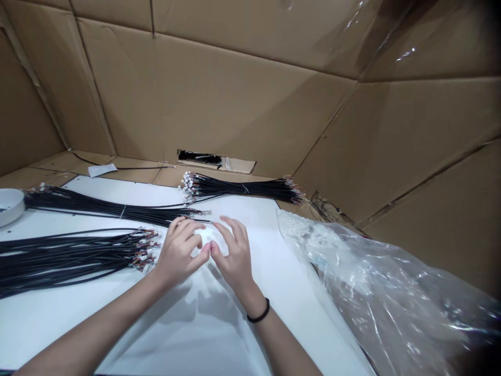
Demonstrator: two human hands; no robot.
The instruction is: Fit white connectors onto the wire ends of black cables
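1) From where I stand, the left hand (182, 248) and the right hand (235, 250) are raised over the white surface (264, 230), with fingers bent and the thumb tips meeting or nearly so
2) A thin black cable end (204, 221) shows between the upper fingertips of both hands; I cannot tell whether either one grips it
3) A black band (259, 312) encircles the right wrist
4) Just behind and left of the left hand lies a tied black cable bundle (94, 203), its stripped ends pointing towards the fingers
5) Nearer the front left, a broad group of black cables (70, 258) lies with white connectors and coloured wires at its right end
6) At the rear, a second tied bundle (242, 187) lies crosswise, white connectors at the left, coloured wire ends at the right
7) A white dish (11, 208) sits at the left edge, partly out of view
8) Clear plastic sheeting (376, 292) lies crumpled along the right
9) A paper slip (102, 169) rests by the cardboard wall (235, 99) behind
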